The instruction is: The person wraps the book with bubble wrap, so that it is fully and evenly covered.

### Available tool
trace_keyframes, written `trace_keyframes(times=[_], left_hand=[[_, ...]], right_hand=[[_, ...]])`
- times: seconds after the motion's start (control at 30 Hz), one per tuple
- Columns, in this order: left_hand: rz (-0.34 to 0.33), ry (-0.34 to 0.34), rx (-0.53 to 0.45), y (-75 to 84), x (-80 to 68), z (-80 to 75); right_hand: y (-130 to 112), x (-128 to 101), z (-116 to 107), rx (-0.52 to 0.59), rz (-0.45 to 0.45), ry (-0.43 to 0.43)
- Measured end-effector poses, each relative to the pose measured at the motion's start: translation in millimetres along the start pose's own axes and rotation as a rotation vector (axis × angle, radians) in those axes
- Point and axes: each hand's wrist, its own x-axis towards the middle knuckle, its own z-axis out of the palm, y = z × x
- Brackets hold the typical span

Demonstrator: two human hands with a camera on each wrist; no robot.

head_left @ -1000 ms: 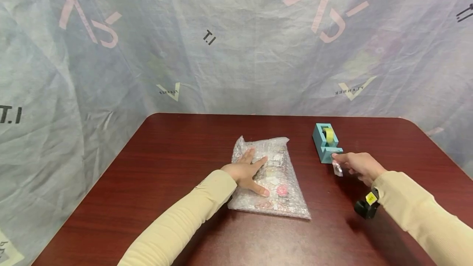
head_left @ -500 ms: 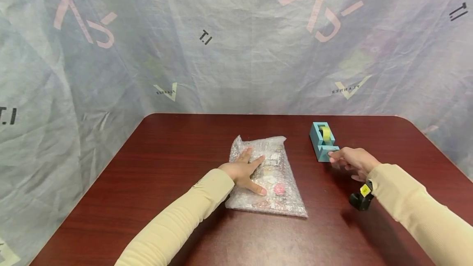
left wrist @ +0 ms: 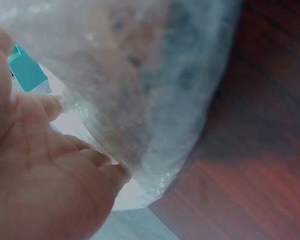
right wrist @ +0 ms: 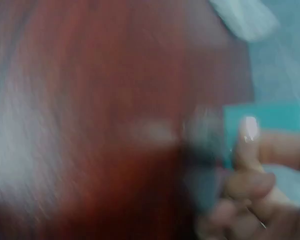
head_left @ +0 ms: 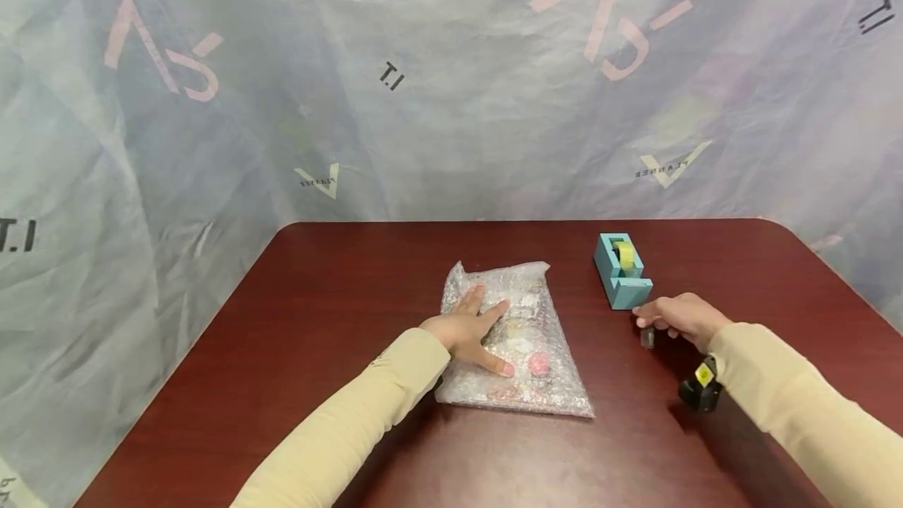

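Note:
A bubble-wrap package [head_left: 525,335] with pink and white items inside lies on the dark red table [head_left: 339,296]. My left hand [head_left: 474,325] presses flat on its left half, fingers spread and straight. In the left wrist view the palm [left wrist: 40,190] lies against the bubble wrap [left wrist: 155,85]. A teal tape dispenser [head_left: 622,279] with a yellow-green roll stands to the right of the package. Just in front of it my right hand [head_left: 666,315] pinches a short strip of clear tape [head_left: 647,337] that hangs down. The right wrist view is blurred, showing fingertips [right wrist: 250,135] by the teal dispenser [right wrist: 272,117].
A wrinkled grey printed sheet [head_left: 451,85] hangs behind and to the left of the table. The table's rounded far-right corner [head_left: 769,224] is close behind the dispenser. A black wrist camera [head_left: 700,392] hangs under my right sleeve.
My right hand reached up to the dispenser's front edge, then drew back toward me with a strip of tape. My left hand stayed pressed on the package.

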Motion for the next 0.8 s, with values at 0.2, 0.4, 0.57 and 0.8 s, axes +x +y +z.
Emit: trace_keyframes(times=[0.2,0.4,0.57,0.8], left_hand=[[-0.009,-0.002,-0.009,-1.3,-3.1,5.5],[-0.012,0.005,-0.003,1.7,-3.6,2.8],[-0.018,0.007,0.011,2.5,-2.7,-0.2],[-0.020,0.010,0.015,2.2,-0.5,-2.3]], right_hand=[[-3,-8,-11,0.143,-0.011,-0.189],[-21,-20,-9,0.067,-0.149,-0.144],[-37,-29,1,-0.044,-0.323,-0.103],[-59,-38,20,0.002,-0.431,-0.105]])
